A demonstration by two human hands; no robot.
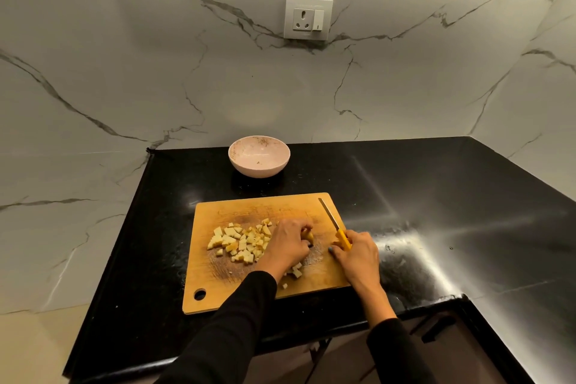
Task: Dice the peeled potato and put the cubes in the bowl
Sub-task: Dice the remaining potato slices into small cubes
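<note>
A wooden cutting board (pixel 218 287) lies on the black counter. Several pale potato cubes (pixel 240 243) are spread over its left and middle part, with a few more near my left wrist. My left hand (pixel 288 243) is curled over a small piece of potato (pixel 309 235) at the board's middle. My right hand (pixel 355 254) grips the yellow handle of a knife (pixel 331 217) at the board's right edge, the blade pointing away and lying low over the board. A pinkish bowl (pixel 241 165) stands behind the board and holds only a few specks.
The black counter (pixel 436 212) stretches to the right and ends at a front edge close below the board. A marble wall with a socket (pixel 308 17) rises behind. The counter's left edge drops off beside the board.
</note>
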